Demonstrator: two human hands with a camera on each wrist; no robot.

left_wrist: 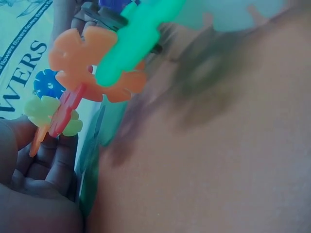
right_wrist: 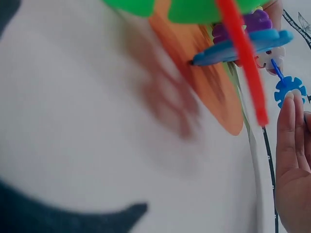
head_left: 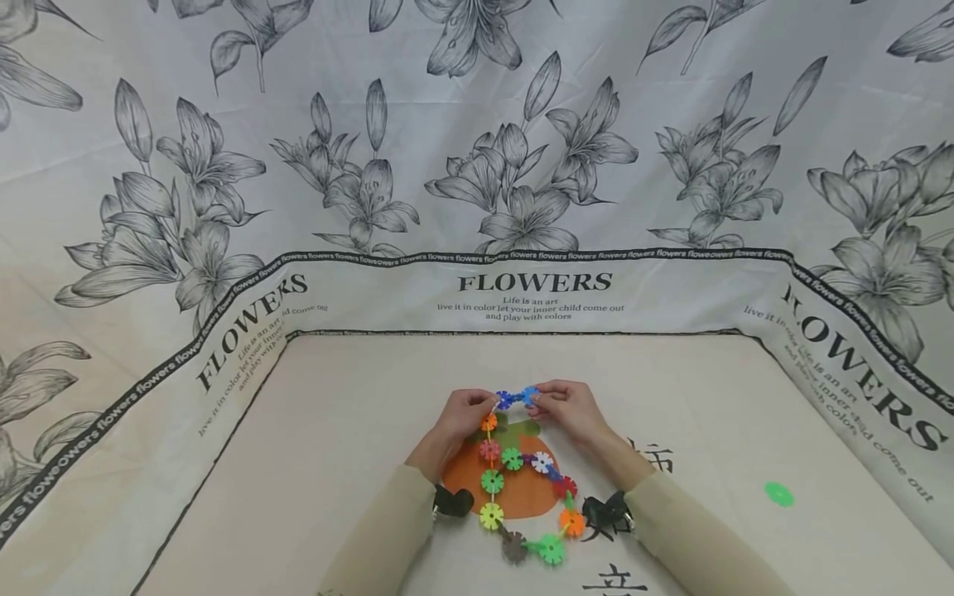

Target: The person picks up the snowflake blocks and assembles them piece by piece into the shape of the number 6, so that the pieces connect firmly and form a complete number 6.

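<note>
A chain of interlocking plastic snowflake discs [head_left: 491,481] in several colours hangs in a loop between my hands. My left hand [head_left: 464,415] pinches the chain's upper left part, beside a dark blue disc [head_left: 504,401] and an orange disc [head_left: 488,421]. With thumb and fingers my right hand [head_left: 572,407] pinches a light blue disc [head_left: 530,396] at the chain's upper end. In the left wrist view, the left fingers [left_wrist: 60,158] hold the strand near a red disc [left_wrist: 66,110]. The right wrist view shows the right fingers [right_wrist: 287,128] against a blue disc [right_wrist: 290,87].
Beneath the chain is a printed orange fruit picture [head_left: 465,476] on the pale table cloth [head_left: 335,430]. A loose green disc [head_left: 779,494] lies on the right. Flower-printed fabric [head_left: 529,223] stands around the table at the back and sides.
</note>
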